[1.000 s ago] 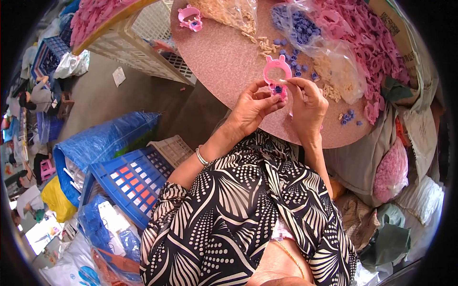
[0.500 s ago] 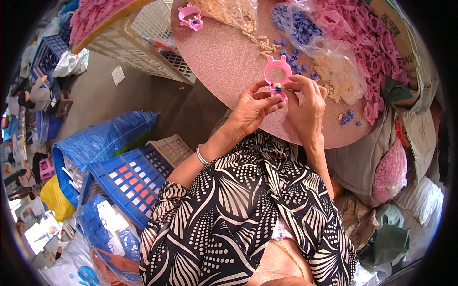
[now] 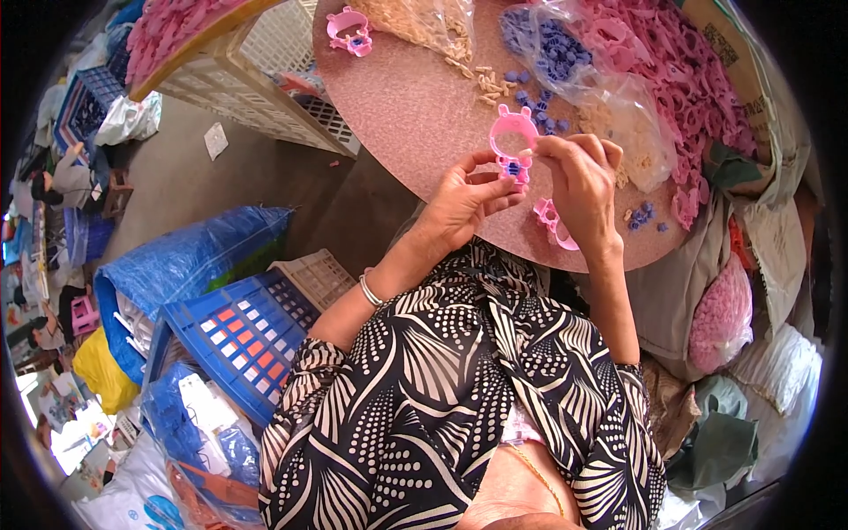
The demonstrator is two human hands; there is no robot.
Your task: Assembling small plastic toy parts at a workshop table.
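Note:
Over the round pink table (image 3: pixel 397 124), my left hand (image 3: pixel 461 201) pinches the lower end of a pink plastic animal-shaped frame (image 3: pixel 514 114), which has a ring and two small ears. A small blue piece (image 3: pixel 511 170) sits in the frame's lower part. My right hand (image 3: pixel 585 181) is closed at the frame's right side, thumb and forefinger on a small beige peg (image 3: pixel 526 153). Below the right hand lies another pink frame (image 3: pixel 549 215), partly hidden by that hand. A pink frame with a blue piece (image 3: pixel 350 33) lies at the table's far left edge.
Loose beige pegs (image 3: pixel 490 84) and blue pieces (image 3: pixel 565 60) lie by plastic bags at the far side. Pink frames (image 3: pixel 689 106) are heaped at the right. A beige crate (image 3: pixel 221 88) and a blue basket (image 3: pixel 243 331) stand left of me.
My right hand has shifted slightly right and its fingers now pinch the beige peg at the frame's side. The pink frame beneath that hand has come into view.

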